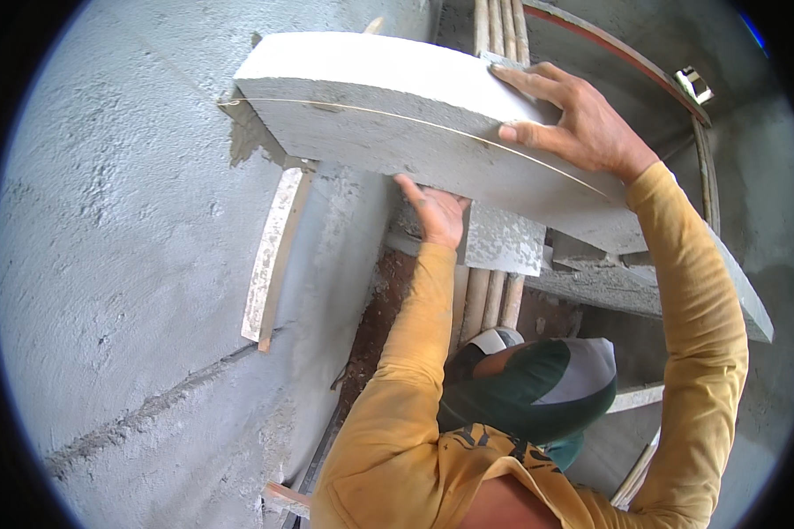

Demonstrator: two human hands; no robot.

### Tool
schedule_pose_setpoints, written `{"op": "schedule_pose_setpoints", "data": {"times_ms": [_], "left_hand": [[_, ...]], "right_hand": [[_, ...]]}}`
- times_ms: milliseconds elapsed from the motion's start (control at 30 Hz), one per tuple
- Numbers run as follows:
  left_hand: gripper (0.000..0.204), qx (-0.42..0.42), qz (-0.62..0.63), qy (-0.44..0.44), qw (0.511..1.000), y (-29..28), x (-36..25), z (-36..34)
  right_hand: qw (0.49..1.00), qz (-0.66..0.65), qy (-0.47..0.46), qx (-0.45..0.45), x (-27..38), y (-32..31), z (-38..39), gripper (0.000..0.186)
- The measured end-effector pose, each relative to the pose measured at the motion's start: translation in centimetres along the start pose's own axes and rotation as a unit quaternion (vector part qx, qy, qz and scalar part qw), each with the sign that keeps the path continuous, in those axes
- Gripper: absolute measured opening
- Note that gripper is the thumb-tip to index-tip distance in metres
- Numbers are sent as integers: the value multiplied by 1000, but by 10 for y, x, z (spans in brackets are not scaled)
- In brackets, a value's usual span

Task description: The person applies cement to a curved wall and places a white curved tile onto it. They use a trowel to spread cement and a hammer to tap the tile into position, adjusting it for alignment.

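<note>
A long slab with a rough grey front face and bright white top runs from the left wall toward the right. A thin pale string crosses its front face lengthwise. My right hand rests on the slab's top with its fingers stretched out, thumb at the front edge. Beneath the lower edge, my left hand reaches up with thumb and fingers apart; some fingertips are hidden by the slab. Just right of that hand is a mottled grey plate under the slab. Wet mortar lies on the wall at the slab's left end.
Bamboo poles stand below the plate. A whitish wooden strip is against the rough plastered wall. Someone in a dark green and grey head covering is directly below my arms. Another grey slab lies lower right.
</note>
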State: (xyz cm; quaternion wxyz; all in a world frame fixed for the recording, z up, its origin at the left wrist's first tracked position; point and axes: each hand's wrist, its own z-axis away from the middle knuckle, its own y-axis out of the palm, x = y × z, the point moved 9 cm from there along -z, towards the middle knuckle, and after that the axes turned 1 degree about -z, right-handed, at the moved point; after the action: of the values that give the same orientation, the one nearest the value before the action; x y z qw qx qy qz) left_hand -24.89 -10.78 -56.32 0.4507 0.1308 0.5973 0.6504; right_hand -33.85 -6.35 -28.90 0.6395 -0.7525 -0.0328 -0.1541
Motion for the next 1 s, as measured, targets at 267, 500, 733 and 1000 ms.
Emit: {"op": "schedule_pose_setpoints", "data": {"times_ms": [267, 500, 733, 1000], "left_hand": [[94, -61, 107, 150, 981, -8, -69, -39], [93, -45, 45, 185, 981, 17, -77, -23], [92, -58, 44, 184, 980, 7, -76, -21], [88, -36, 45, 197, 979, 19, -84, -17]], "right_hand": [[998, -50, -16, -28, -1, -1, 2, 78], [998, -45, -33, -31, 6, 0, 6, 81], [997, -44, -48, -39, 8, 4, 9, 83], [998, -36, -36, -31, 14, 2, 10, 78]]}}
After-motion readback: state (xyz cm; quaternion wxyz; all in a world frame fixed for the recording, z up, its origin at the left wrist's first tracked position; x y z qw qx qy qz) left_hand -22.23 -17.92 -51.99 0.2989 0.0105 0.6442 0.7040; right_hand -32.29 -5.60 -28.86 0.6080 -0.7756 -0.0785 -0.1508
